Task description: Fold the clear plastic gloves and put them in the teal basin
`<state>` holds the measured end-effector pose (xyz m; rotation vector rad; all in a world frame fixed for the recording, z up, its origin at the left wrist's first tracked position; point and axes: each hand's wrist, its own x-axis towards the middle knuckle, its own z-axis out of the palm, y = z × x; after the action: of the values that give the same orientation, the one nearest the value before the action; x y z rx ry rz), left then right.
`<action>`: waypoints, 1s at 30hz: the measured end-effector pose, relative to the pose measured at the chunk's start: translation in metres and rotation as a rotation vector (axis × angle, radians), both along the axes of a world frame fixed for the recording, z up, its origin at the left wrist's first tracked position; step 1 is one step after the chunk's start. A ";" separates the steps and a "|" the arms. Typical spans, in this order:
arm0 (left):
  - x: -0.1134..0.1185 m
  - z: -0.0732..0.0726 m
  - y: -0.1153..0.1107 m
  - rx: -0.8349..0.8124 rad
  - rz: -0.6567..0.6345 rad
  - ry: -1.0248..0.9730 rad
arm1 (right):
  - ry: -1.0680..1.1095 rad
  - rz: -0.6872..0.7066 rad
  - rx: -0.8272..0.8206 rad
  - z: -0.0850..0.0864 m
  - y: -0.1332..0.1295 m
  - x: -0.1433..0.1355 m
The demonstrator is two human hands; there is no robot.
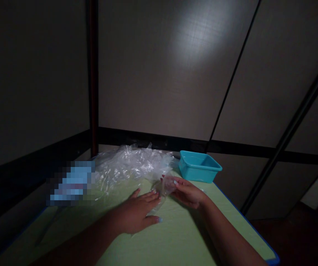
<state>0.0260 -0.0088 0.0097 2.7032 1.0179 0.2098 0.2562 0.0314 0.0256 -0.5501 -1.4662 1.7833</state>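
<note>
A heap of clear plastic bags (133, 160) lies across the back of the green table (181, 236). Nearer to me, one thin clear bag (163, 187) stretches between my hands. My left hand (139, 212) is spread palm down, its fingertips on the bag's left part and its thumb apart. My right hand (185, 192) pinches the bag's right part between thumb and fingers, slightly above the tabletop. Just behind my right hand stands a turquoise plastic basin (199, 171), whose inner floor is hidden.
On the table's left side, a blurred-out light blue object (74, 181) stands on a thin dark support. Dark panels rise behind the table, close to its back edge. A blue rim (254, 229) borders the table on the right.
</note>
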 end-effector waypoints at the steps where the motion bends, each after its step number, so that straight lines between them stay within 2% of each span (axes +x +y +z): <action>1: 0.000 0.000 0.000 -0.001 0.004 0.001 | 0.016 -0.006 -0.004 0.000 0.000 0.000; 4: 0.001 0.001 -0.001 -0.004 0.012 -0.002 | 0.050 -0.021 -0.031 0.003 -0.002 0.001; 9: 0.001 0.002 -0.002 -0.006 0.015 -0.005 | 0.049 0.073 -0.096 0.011 -0.006 0.002; 13: 0.001 0.001 -0.002 -0.018 0.019 0.001 | 0.048 0.106 -0.087 0.011 -0.008 0.000; 25: 0.002 0.008 -0.007 -0.014 0.022 -0.029 | -0.170 0.072 0.235 -0.007 -0.004 -0.011; 30: 0.002 0.009 -0.008 -0.010 0.021 -0.030 | -0.300 -0.102 0.361 -0.017 0.003 -0.014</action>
<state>0.0283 -0.0165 0.0182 2.6736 1.0361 0.2479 0.2421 0.0345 0.0083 -0.7097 -1.8776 1.3545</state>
